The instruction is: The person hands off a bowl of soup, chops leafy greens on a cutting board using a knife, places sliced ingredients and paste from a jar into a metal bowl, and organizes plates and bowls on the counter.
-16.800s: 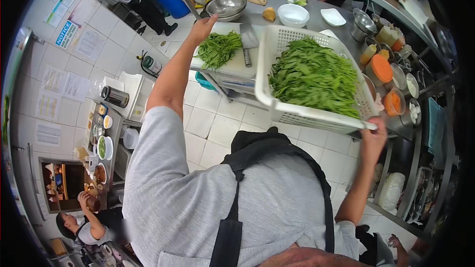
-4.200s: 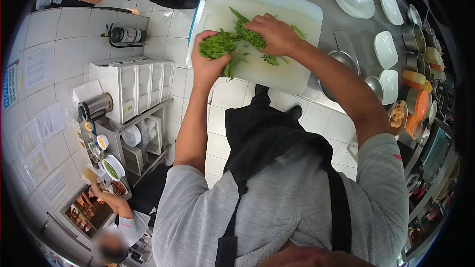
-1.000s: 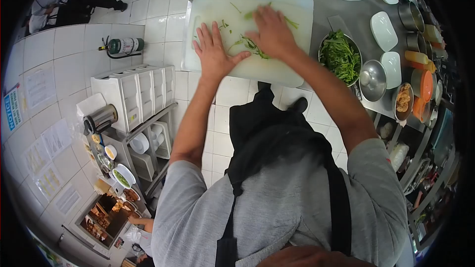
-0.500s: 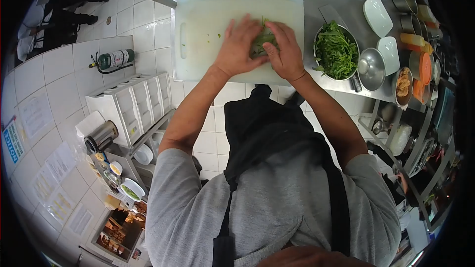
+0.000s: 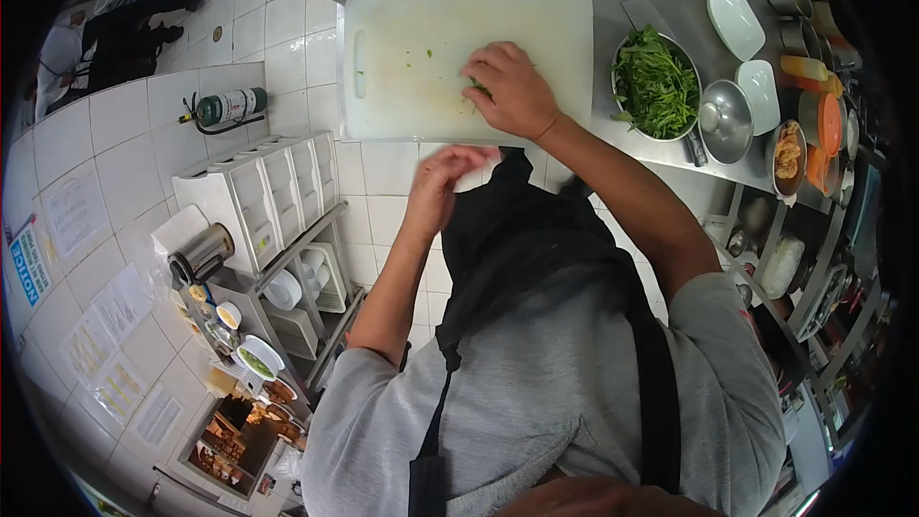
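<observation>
My right hand (image 5: 512,91) is over the front right part of the white cutting board (image 5: 412,10), its fingers curled. A bit of leafy greens (image 5: 481,86) shows beneath those fingers; the rest is hidden under the hand. Off the board's front edge, close to the black apron, is my left hand (image 5: 448,182). Motion blurs its fingers, and I cannot see anything in them. Small green scraps (image 5: 429,52) lie on the board. To the right stands a bowl heaped with leafy greens (image 5: 656,84).
Beside the greens sits a metal bowl (image 5: 726,122), with a knife handle (image 5: 696,148) next to it. White dishes (image 5: 736,21) stand farther back on the steel counter. A bowl of orange-brown food (image 5: 788,157) is at the right. White drawers (image 5: 273,187) stand at lower left.
My left hand has left the board and come back toward my body. My right hand has moved slightly left and nearer, its fingers now curled. The greens between the hands are mostly hidden now.
</observation>
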Demonstrator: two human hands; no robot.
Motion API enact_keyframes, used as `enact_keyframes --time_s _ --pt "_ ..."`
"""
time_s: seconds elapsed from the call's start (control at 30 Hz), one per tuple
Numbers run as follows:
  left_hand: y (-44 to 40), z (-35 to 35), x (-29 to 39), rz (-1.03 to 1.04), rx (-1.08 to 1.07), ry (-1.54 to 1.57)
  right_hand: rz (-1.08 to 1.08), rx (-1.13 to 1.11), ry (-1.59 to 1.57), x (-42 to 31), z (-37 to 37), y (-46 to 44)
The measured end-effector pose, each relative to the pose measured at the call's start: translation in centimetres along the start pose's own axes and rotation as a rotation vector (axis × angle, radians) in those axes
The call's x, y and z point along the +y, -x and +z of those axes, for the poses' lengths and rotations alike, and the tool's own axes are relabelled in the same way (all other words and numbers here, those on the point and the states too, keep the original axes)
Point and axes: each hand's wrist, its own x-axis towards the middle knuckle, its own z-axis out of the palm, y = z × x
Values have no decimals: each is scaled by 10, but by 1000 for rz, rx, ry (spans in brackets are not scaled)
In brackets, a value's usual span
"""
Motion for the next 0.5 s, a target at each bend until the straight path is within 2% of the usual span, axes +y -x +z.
enact_keyframes --time_s 0.03,0.07,0.1,0.13,0.17,0.23,0.3,0.37,0.4,0.47,0.5 --pt "4 -2 -12 -143 -165 328 -45 -51 8 2 7 -1" --pt "5 1 -20 -137 -163 327 -65 -21 100 -4 4 -3" --pt "3 5 -30 -262 -168 511 -70 -18 100 -4 -1 -6" --pt "4 7 -39 -390 -171 700 -49 111 147 -7 -10 -11" --pt "2 1 -48 -388 -166 707 -28 236 192 -9 -14 -11" --pt "-14 -9 -58 -582 -108 719 34 236 139 -16 -6 -10" --pt "-22 -11 -56 -616 -31 768 92 247 91 -21 0 -9" --pt "-31 -11 -53 -657 43 814 76 86 -20 -27 11 7" --pt "-34 -13 -52 -635 129 833 17 74 -42 -32 16 19" --pt "-38 -22 -60 -627 268 890 -68 -104 -147 -57 12 55" --pt "-34 -33 -74 -631 260 884 -64 -97 -140 -67 11 71"
